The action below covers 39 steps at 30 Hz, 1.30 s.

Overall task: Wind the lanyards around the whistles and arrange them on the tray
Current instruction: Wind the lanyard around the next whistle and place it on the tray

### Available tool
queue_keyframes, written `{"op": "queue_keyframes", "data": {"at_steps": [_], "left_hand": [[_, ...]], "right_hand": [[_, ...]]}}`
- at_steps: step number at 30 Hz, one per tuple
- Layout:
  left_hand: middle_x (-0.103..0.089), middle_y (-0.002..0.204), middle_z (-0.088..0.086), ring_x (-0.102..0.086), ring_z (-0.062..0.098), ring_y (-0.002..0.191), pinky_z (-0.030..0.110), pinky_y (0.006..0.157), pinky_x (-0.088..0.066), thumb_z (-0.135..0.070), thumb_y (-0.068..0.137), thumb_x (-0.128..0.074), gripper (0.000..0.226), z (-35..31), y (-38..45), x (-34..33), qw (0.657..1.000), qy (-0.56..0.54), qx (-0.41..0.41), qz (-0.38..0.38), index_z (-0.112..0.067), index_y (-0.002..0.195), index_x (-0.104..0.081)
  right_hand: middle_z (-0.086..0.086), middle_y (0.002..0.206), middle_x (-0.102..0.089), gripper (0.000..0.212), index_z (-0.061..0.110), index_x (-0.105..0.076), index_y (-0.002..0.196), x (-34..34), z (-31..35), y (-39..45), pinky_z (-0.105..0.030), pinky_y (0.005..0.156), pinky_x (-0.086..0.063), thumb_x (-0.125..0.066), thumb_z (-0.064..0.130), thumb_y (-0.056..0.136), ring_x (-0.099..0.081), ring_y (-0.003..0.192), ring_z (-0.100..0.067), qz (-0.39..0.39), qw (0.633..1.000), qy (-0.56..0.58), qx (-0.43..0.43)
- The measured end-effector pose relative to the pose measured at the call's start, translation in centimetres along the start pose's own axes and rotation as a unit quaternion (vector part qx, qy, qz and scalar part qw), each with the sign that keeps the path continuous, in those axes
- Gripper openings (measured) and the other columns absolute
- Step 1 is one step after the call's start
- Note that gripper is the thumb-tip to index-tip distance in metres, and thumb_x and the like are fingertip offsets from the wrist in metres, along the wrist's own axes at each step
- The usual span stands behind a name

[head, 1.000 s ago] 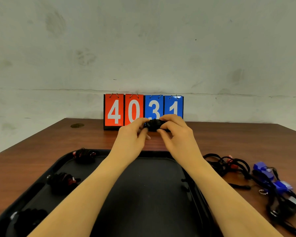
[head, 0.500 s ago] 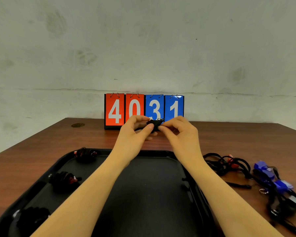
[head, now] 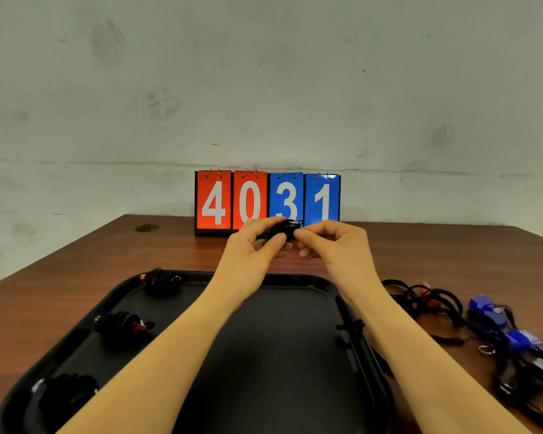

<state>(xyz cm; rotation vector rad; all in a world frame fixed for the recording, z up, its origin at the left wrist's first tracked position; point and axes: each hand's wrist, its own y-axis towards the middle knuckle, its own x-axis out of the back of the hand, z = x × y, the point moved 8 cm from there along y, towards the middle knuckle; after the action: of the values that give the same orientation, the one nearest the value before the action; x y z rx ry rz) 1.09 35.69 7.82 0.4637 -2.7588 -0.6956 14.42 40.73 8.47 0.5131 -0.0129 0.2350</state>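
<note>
Above the far edge of the black tray (head: 295, 355), both hands hold a black whistle wrapped in black lanyard (head: 284, 228). My left hand (head: 253, 245) pinches its left side between thumb and fingers. My right hand (head: 333, 242) pinches the right end with its fingertips. Three wound whistles lie along the tray's left side: one at the far corner (head: 162, 280), one in the middle (head: 123, 325), one near me (head: 66, 393). Most of the held whistle is hidden by my fingers.
On the wooden table (head: 76, 277) right of the tray lies a tangle of unwound lanyards with red (head: 428, 297) and blue whistles (head: 489, 311). A flip scoreboard reading 4031 (head: 267, 202) stands against the wall behind my hands.
My hands have shifted slightly around the black bundle, the right fingers moving from over its top to pinching its right end. The bundle has stayed at about the same spot.
</note>
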Motion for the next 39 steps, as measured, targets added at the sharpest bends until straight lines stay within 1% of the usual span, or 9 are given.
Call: {"op": "queue_keyframes", "data": {"at_steps": [9, 13, 16, 22, 25, 27, 29, 35, 39], "left_hand": [[-0.060, 0.110, -0.007, -0.058, 0.008, 0.104, 0.021, 0.090, -0.048, -0.013, 0.086, -0.062, 0.029, 0.3, 0.2, 0.2, 0.999, 0.046, -0.011, -0.010, -0.026, 0.111, -0.054], [-0.055, 0.104, -0.006, -0.058, 0.005, 0.099, 0.011, 0.086, -0.046, -0.012, 0.089, -0.058, 0.048, -0.2, 0.1, -0.3, 0.996, 0.071, -0.051, 0.021, -0.039, 0.126, -0.044], [-0.051, 0.116, -0.008, -0.051, 0.004, 0.110, 0.014, 0.095, -0.043, -0.014, 0.091, -0.055, 0.038, -0.3, 0.1, -0.4, 0.986, 0.149, -0.074, 0.025, -0.027, 0.127, -0.053], [-0.053, 0.112, -0.006, -0.052, 0.003, 0.104, 0.006, 0.087, -0.039, -0.016, 0.089, -0.057, 0.036, -0.3, 0.3, -0.4, 0.977, 0.194, -0.087, 0.011, -0.018, 0.125, -0.055], [-0.054, 0.110, -0.006, -0.053, 0.004, 0.103, 0.008, 0.088, -0.040, -0.016, 0.089, -0.058, 0.034, -0.3, 0.4, -0.3, 0.977, 0.193, -0.089, 0.004, -0.018, 0.123, -0.057], [-0.054, 0.110, -0.007, -0.053, 0.004, 0.102, 0.008, 0.087, -0.041, -0.016, 0.088, -0.059, 0.033, -0.2, 0.3, -0.2, 0.979, 0.186, -0.087, 0.000, -0.018, 0.121, -0.057], [-0.054, 0.110, -0.008, -0.054, 0.004, 0.101, 0.008, 0.085, -0.044, -0.016, 0.088, -0.060, 0.031, -0.2, 0.3, -0.2, 0.980, 0.180, -0.084, -0.002, -0.019, 0.118, -0.058], [-0.056, 0.112, -0.005, -0.060, 0.013, 0.098, 0.026, 0.088, -0.052, -0.015, 0.088, -0.059, 0.024, 0.3, 0.3, -0.2, 0.987, 0.146, -0.060, 0.005, -0.023, 0.110, -0.053], [-0.058, 0.106, -0.012, -0.058, 0.008, 0.097, 0.020, 0.083, -0.051, -0.014, 0.088, -0.059, 0.021, 0.5, 0.3, 0.1, 0.989, 0.136, -0.052, 0.011, -0.023, 0.107, -0.052]], "right_hand": [[0.008, 0.068, -0.064, 0.013, 0.022, -0.063, 0.071, -0.3, 0.4, -0.2, -0.013, 0.066, -0.047, -0.067, 0.020, 0.083, -0.059, 0.066, -0.002, -0.004, 0.992, -0.116, 0.051], [0.007, 0.067, -0.063, 0.012, 0.018, -0.063, 0.073, -0.4, 0.3, -0.2, -0.011, 0.064, -0.044, -0.067, 0.020, 0.084, -0.057, 0.064, -0.001, -0.009, 0.990, -0.132, 0.056], [0.004, 0.069, -0.062, 0.010, 0.013, -0.064, 0.077, -0.5, 0.5, -0.3, -0.008, 0.064, -0.043, -0.065, 0.019, 0.084, -0.056, 0.067, -0.004, -0.011, 0.984, -0.161, 0.078], [0.007, 0.070, -0.058, 0.012, 0.013, -0.061, 0.077, -0.7, 0.9, -0.5, -0.008, 0.061, -0.042, -0.065, 0.021, 0.085, -0.055, 0.068, -0.005, -0.024, 0.964, -0.236, 0.117], [0.006, 0.070, -0.061, 0.010, 0.019, -0.061, 0.075, -0.4, 0.6, -0.3, -0.015, 0.066, -0.049, -0.068, 0.020, 0.082, -0.059, 0.069, -0.008, -0.037, 0.975, -0.196, 0.098], [0.003, 0.073, -0.064, 0.010, 0.022, -0.062, 0.075, -0.4, 0.1, -0.2, -0.032, 0.071, -0.057, -0.069, 0.019, 0.081, -0.064, 0.073, -0.013, -0.036, 0.984, -0.158, 0.074], [0.000, 0.076, -0.066, 0.013, 0.024, -0.060, 0.076, -0.4, -0.1, -0.3, -0.039, 0.072, -0.058, -0.070, 0.016, 0.081, -0.067, 0.075, -0.016, -0.029, 0.991, -0.120, 0.056], [0.010, 0.082, -0.064, 0.021, 0.028, -0.057, 0.081, -0.9, 0.5, -0.5, -0.015, 0.073, -0.053, -0.067, 0.010, 0.082, -0.064, 0.081, -0.007, 0.004, 0.989, -0.130, 0.074], [0.009, 0.089, -0.064, 0.015, 0.022, -0.060, 0.092, -1.2, 0.6, -0.6, -0.013, 0.079, -0.050, -0.063, 0.009, 0.085, -0.062, 0.089, -0.005, 0.028, 0.982, -0.158, 0.101]]}}
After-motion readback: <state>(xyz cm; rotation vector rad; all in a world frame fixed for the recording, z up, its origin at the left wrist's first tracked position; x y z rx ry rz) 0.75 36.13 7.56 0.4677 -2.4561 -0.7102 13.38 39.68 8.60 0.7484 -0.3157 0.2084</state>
